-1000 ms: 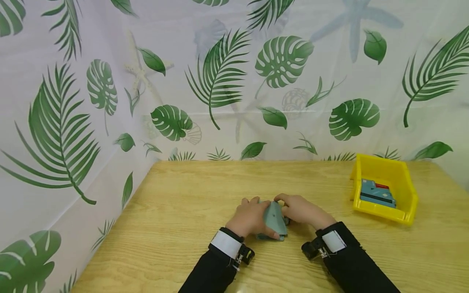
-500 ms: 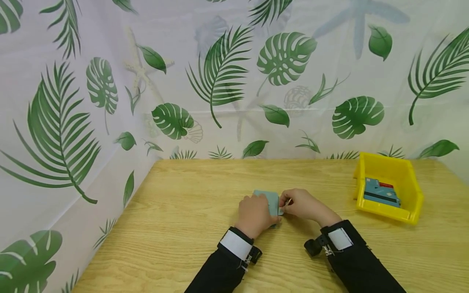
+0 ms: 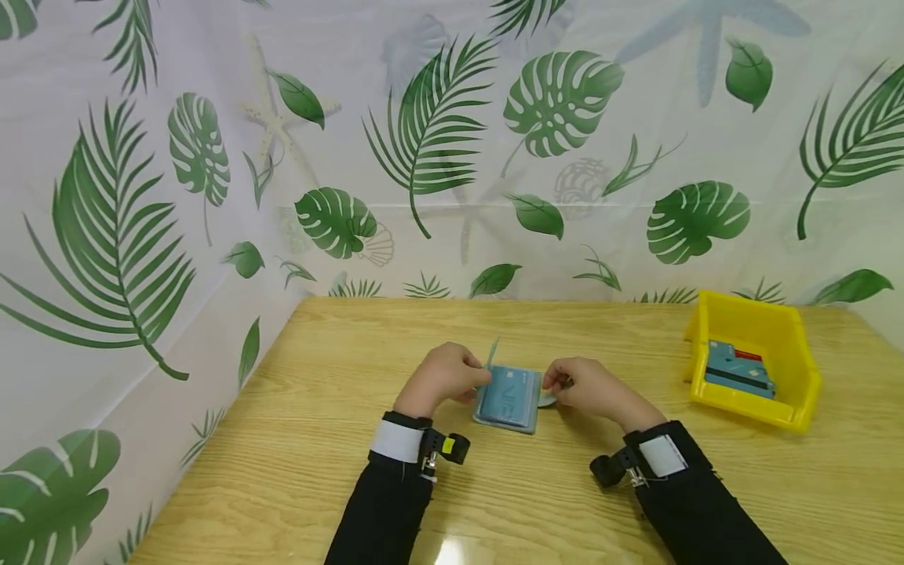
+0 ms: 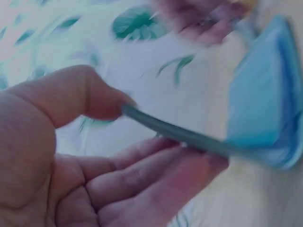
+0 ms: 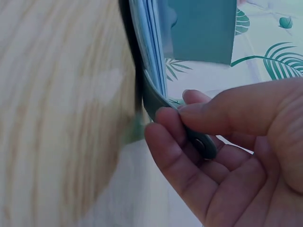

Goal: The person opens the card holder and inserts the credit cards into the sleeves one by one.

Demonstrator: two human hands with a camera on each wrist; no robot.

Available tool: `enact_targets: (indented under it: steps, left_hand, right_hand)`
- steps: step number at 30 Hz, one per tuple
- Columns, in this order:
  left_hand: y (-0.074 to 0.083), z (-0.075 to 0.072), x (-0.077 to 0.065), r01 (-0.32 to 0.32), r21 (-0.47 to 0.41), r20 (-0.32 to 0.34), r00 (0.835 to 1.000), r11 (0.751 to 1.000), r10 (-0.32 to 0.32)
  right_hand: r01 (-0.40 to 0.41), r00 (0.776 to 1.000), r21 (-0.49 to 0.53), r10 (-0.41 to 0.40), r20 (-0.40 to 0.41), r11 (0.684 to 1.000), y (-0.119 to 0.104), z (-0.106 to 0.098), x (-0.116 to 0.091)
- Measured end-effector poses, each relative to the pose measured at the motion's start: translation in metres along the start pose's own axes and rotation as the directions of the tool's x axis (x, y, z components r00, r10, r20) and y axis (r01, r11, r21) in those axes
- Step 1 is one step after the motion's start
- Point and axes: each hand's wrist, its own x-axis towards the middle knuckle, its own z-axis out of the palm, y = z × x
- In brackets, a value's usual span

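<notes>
A blue-green card holder (image 3: 528, 422) lies opened on the wooden table, with a light blue card (image 3: 510, 392) showing on top of its inner sleeves. My left hand (image 3: 441, 377) pinches the raised cover (image 4: 177, 135) between thumb and fingers at the holder's left side. On the other side, my right hand (image 3: 585, 386) pinches the short strap (image 5: 154, 98), which has a round snap near its end. Stacked edges of the sleeves (image 5: 152, 42) show beside the strap in the right wrist view.
A yellow bin (image 3: 752, 410) stands at the back right, holding several blue cards (image 3: 738, 375) and something red. A leaf-patterned cloth (image 3: 424, 157) hangs behind the table (image 3: 297, 439) and along its left side.
The left hand has moved left and swung the cover up, exposing the inner sleeves and card. The right hand has come away from the cover with the strap between its fingers.
</notes>
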Motion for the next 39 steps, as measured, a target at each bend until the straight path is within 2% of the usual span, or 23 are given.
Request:
enact_targets:
  steps: [4, 8, 14, 18, 20, 23, 25, 27, 29, 31, 33, 35, 39]
  left_hand:
    - [-0.019, -0.021, -0.001, 0.065, -0.115, -0.003, 0.998, 0.991, -0.066]
    - [-0.036, -0.026, -0.001, 0.140, -0.118, -0.022, 0.989, 0.983, -0.143]
    - [-0.051, -0.019, 0.002, 0.227, 0.035, -0.105, 0.969, 0.973, -0.223]
    - [-0.052, -0.014, 0.002, 0.215, 0.182, -0.164, 0.969, 0.959, -0.186]
    - [-0.050, -0.010, 0.002, 0.207, 0.286, -0.201, 0.968, 0.935, -0.153]
    - [-0.041, -0.002, 0.003, 0.211, 0.420, -0.262, 0.959, 0.882, -0.104]
    - [-0.032, 0.006, 0.004, 0.181, 0.488, -0.275, 0.960, 0.854, -0.047]
    - [-0.021, 0.015, 0.005, 0.097, 0.522, -0.242, 0.969, 0.847, 0.038]
    - [-0.012, 0.023, 0.006, -0.023, 0.537, -0.159, 0.979, 0.843, 0.128]
    - [-0.004, 0.031, 0.007, -0.132, 0.528, -0.058, 0.980, 0.839, 0.191]
    - [0.000, 0.037, 0.008, -0.190, 0.524, 0.021, 0.977, 0.830, 0.211]
    - [0.001, 0.042, 0.010, -0.207, 0.536, 0.071, 0.977, 0.819, 0.200]
    - [-0.001, 0.050, 0.013, -0.195, 0.572, 0.092, 0.980, 0.797, 0.174]
  right_hand:
    - [-0.048, 0.999, 0.039, 0.049, -0.008, 0.998, 0.004, 0.001, 0.000]
    - [-0.077, 0.997, 0.064, 0.078, -0.017, 0.995, 0.011, -0.001, 0.002]
    - [-0.093, 0.996, 0.072, 0.093, 0.001, 0.993, 0.015, -0.005, 0.001]
    - [-0.084, 0.996, 0.085, 0.083, 0.023, 0.993, 0.018, -0.007, 0.001]
    - [-0.071, 0.997, 0.087, 0.068, 0.036, 0.994, 0.020, -0.009, 0.001]
    - [-0.054, 0.998, 0.087, 0.050, 0.048, 0.995, 0.022, -0.009, 0.001]
    - [-0.067, 0.997, 0.093, 0.063, 0.047, 0.993, 0.021, -0.009, 0.001]
    - [-0.084, 0.996, 0.098, 0.080, 0.044, 0.992, 0.019, -0.009, 0.000]
    - [-0.091, 0.995, 0.093, 0.088, 0.041, 0.991, 0.016, -0.008, -0.001]
    - [-0.095, 0.995, 0.092, 0.092, 0.039, 0.991, 0.014, -0.008, -0.001]
    - [-0.093, 0.995, 0.089, 0.090, 0.037, 0.992, 0.014, -0.009, -0.001]
    - [-0.090, 0.996, 0.090, 0.088, 0.036, 0.992, 0.015, -0.009, -0.001]
    - [-0.091, 0.995, 0.094, 0.087, 0.044, 0.991, 0.016, -0.010, -0.002]
